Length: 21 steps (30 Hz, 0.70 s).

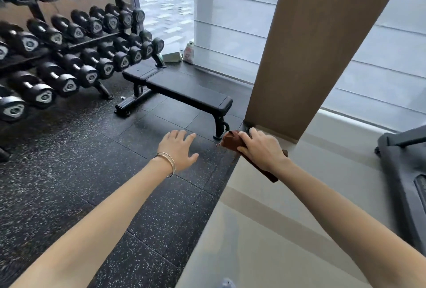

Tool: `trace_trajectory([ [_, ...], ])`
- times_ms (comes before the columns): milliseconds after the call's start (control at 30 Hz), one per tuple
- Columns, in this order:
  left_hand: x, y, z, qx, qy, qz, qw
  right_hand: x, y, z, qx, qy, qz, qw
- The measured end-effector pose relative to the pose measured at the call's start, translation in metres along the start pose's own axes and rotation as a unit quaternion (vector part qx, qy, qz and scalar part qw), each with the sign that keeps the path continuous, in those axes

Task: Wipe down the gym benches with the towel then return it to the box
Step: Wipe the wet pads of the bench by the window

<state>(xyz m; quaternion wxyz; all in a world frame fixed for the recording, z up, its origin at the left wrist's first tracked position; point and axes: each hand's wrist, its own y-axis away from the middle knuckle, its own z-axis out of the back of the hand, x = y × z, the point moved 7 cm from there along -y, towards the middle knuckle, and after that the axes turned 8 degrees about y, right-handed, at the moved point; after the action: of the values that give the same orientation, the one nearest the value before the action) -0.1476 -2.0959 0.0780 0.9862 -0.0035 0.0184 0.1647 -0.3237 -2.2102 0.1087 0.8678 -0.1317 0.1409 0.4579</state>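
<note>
A black flat gym bench stands on the speckled rubber floor ahead of me, its near end close to a brown pillar. My right hand is shut on a folded brown towel, held in the air just short of the bench's near foot. My left hand hovers open to the left of it, fingers spread, holding nothing; thin bangles sit on that wrist. No box for the towel can be made out with certainty.
A three-tier rack of black dumbbells fills the left side. The brown pillar rises at right. A treadmill edge shows at far right on the pale floor. A small carton and a bag sit by the window.
</note>
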Motion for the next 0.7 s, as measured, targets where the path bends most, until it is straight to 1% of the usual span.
trace_trajectory([
  [133, -0.002, -0.059, 0.011, -0.025, 0.020, 0.026, 0.999, -0.038, -0.071, -0.016, -0.008, -0.014, 0.021, 1.000],
  [233, 0.006, -0.086, -0.002, 0.006, 0.017, 0.040, 0.999, -0.043, -0.108, -0.035, 0.010, -0.039, 0.041, 0.998],
  [367, 0.036, -0.131, -0.022, 0.028, 0.020, 0.064, 0.997, -0.045, -0.158, -0.068, 0.015, -0.050, 0.070, 0.996],
  [533, 0.072, -0.217, -0.040, 0.047, 0.009, 0.058, 0.997, -0.062, -0.242, -0.106, 0.038, -0.053, 0.055, 0.996],
  [700, 0.125, -0.328, -0.028, 0.049, 0.002, 0.032, 0.998, -0.087, -0.341, -0.122, 0.056, -0.056, 0.023, 0.997],
])
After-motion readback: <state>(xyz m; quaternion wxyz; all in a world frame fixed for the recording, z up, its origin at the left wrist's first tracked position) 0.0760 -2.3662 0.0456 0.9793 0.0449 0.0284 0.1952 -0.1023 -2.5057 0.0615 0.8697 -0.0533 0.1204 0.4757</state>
